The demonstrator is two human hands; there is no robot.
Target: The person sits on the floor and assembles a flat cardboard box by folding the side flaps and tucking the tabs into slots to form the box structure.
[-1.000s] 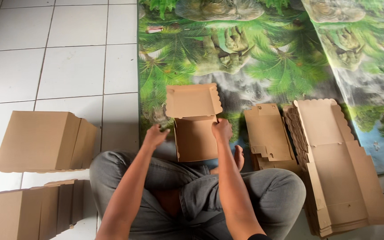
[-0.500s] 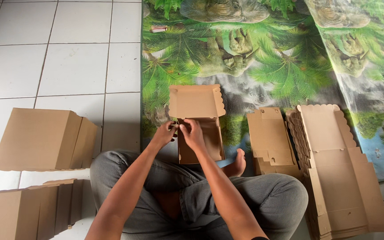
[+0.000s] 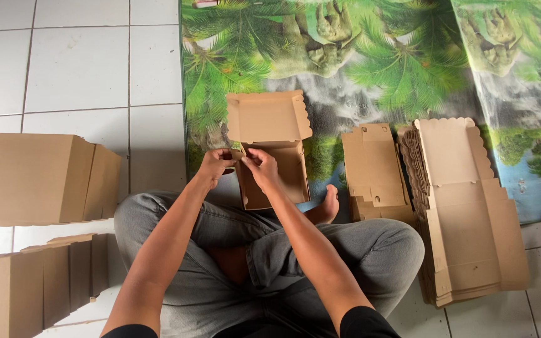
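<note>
We sat cross-legged on a white tiled floor (image 3: 76, 69), half covered by a mat (image 3: 370, 69) printed with green palms. The half-folded cardboard box (image 3: 273, 159) lay on the mat just beyond our knees, its long axis running away from us, the open lid pointing to the far end. Our left hand (image 3: 216, 165) and right hand (image 3: 261, 168) both pinched the box's near-left corner flap, fingers curled tight. Finished boxes (image 3: 39, 178) stood left; flat blanks (image 3: 464, 206) were stacked right.
</note>
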